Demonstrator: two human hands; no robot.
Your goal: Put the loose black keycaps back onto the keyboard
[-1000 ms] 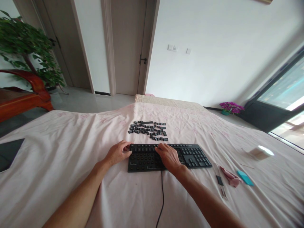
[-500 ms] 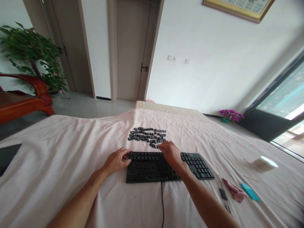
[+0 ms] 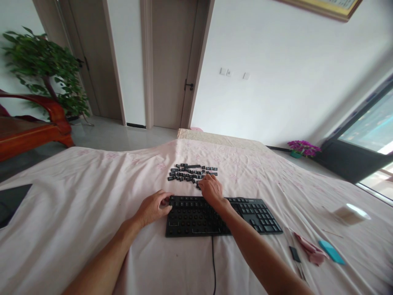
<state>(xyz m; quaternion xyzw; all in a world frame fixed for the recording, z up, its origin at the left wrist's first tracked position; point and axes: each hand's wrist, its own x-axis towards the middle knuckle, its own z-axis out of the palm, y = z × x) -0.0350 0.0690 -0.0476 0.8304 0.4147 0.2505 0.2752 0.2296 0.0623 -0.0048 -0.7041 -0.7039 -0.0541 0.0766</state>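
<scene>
One big bed (image 3: 76, 196), covered in a pale pink sheet with little creases. Filled most of the view.

Next in size, a black keyboard (image 3: 196, 215). Lay flat on the sheet, near the middle, with its thin black cord (image 3: 213, 262) running off the near edge. Looked bare on the left and middle part, with round holes where the caps had been. Kept its caps on the right part.

Then two bare hands. Left hand (image 3: 152, 208): rested on the left end of the keyboard, fingers bent and touching its top corner, not closed around anything. Right hand (image 3: 210, 189): stretched past the far edge of the keyboard, fingers curled down onto the near side of the key caps. Could not tell if a cap was pinched there, since the fingertips were hidden.

After that, a pile of small black key caps (image 3: 184, 173). Sat loose on the sheet just behind the keyboard, spread in a flat patch.

Last, the little things off to the right, well apart from the hands: a white box (image 3: 350, 213), a crumpled pink cloth (image 3: 311, 250), a flat blue piece (image 3: 331, 251) and a tiny black bit (image 3: 295, 254).
</scene>
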